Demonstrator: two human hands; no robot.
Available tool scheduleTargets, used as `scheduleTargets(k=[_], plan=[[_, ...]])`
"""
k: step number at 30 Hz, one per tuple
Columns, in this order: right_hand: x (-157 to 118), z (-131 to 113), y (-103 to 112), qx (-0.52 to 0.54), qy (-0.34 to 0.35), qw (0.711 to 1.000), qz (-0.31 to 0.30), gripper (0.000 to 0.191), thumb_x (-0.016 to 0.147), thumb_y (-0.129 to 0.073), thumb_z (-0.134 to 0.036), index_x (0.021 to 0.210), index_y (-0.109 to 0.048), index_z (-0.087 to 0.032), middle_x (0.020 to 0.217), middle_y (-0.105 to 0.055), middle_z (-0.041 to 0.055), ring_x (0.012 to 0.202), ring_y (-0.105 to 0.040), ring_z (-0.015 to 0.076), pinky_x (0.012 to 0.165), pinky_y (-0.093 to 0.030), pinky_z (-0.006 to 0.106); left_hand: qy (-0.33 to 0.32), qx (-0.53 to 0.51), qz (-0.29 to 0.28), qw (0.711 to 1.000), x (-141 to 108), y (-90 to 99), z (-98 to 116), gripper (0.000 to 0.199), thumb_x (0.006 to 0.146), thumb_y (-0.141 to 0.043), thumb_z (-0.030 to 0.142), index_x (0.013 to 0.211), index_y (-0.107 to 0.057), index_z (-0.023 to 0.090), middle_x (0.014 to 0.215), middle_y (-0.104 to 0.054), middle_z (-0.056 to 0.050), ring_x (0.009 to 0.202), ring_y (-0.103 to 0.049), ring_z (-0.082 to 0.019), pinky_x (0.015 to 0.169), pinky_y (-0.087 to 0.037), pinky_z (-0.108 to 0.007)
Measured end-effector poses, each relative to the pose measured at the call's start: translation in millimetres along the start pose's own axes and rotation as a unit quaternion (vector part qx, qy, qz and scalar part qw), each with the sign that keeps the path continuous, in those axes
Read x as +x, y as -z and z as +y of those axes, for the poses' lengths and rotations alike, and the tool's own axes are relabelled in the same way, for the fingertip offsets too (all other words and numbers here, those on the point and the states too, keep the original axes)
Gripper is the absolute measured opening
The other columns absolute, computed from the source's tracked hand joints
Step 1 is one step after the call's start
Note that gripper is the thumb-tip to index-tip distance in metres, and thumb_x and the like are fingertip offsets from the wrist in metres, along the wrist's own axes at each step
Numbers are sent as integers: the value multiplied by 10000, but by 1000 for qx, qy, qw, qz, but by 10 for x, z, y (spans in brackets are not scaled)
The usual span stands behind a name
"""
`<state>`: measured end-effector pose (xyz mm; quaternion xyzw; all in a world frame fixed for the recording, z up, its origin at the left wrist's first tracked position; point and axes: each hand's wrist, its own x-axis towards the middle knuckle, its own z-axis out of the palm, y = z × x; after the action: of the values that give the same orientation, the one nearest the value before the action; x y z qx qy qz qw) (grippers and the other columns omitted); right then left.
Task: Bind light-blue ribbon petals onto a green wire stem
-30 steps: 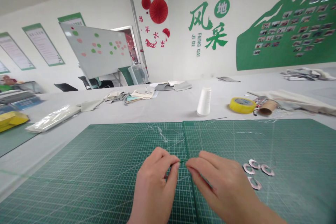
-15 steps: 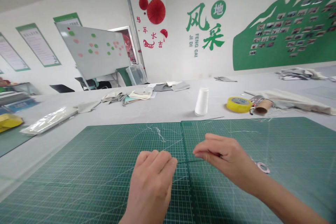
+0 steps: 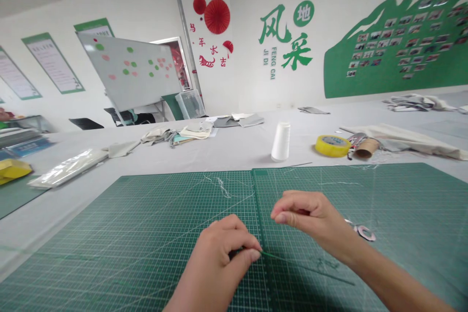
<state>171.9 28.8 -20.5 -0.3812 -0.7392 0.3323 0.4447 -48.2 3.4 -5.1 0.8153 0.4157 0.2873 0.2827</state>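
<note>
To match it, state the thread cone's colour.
The thread cone is white, as the head view shows.

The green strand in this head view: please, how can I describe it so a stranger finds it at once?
On the large green cutting mat at the front of the grey table, find the left hand. A thin green strand runs from its fingertips toward the lower right. Unlike the pale loose threads higher on the mat, it is dark green and held in the hand.
</note>
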Motion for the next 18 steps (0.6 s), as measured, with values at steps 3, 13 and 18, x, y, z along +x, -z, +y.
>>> scheduleTargets(k=[3,13,18], plan=[[-6,-14,-35,7,-6,1000,6,197,868,-658,-334,729,-717,-207,663,-653,-5,618,-568,130,563,-426,249,16,-32,9,999,6,-23,2,223,779,-623,54,712,-722,242,730,-650,24,683,-627,-135,634,-469,-242],[3,47,-63,-8,-32,999,-7,140,847,-662,-272,734,-717,-210,664,-648,-18,625,-560,126,581,-422,249,-17,54,-1,998,-25,-22,-10,238,782,-570,27,710,-689,220,749,-625,9,692,-605,-143,600,-411,-251],[13,79,-93,6,-69,997,-23,146,839,-647,-275,737,-709,-192,700,-664,-6,664,-563,133,621,-431,260,-48,51,-19,997,-38,-15,-4,228,791,-575,37,742,-690,228,760,-625,9,704,-603,-141,639,-417,-270]])
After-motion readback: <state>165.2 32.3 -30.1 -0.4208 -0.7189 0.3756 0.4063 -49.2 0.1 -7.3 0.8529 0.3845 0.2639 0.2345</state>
